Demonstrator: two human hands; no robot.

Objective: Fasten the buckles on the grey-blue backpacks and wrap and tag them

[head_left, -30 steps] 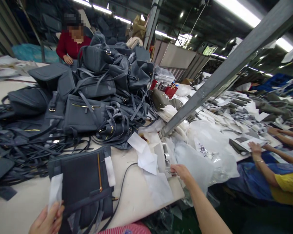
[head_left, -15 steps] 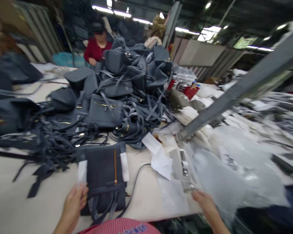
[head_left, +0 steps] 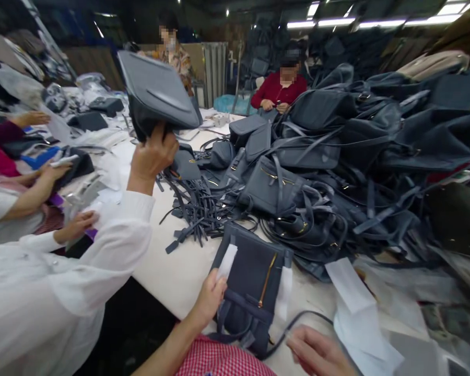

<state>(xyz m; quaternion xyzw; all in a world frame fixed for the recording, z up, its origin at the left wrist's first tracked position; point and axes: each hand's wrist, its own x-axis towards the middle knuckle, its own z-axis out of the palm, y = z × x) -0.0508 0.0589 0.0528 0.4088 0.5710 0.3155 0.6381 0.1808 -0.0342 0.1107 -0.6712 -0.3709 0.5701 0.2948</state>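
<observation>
A dark blue backpack with a slanting gold zipper lies on the pale table, its straps toward me. White strips hang at its two sides. My left hand is closed on the backpack's left edge, at the lower end of one white strip. To the right of the backpack, near a thin dark cord, my right hand hovers with loosely bent fingers. It is slightly blurred, and I see nothing in it. White paper sheets lie beyond it.
A big heap of dark bags fills the table ahead, with loose straps at its left. At my left, a co-worker's hand holds up a dark bag. Other people sit or stand around the table.
The view has swung left, bringing the co-worker with the raised bag into sight. My right hand has come in from the papers toward the backpack. My left hand stays on the backpack.
</observation>
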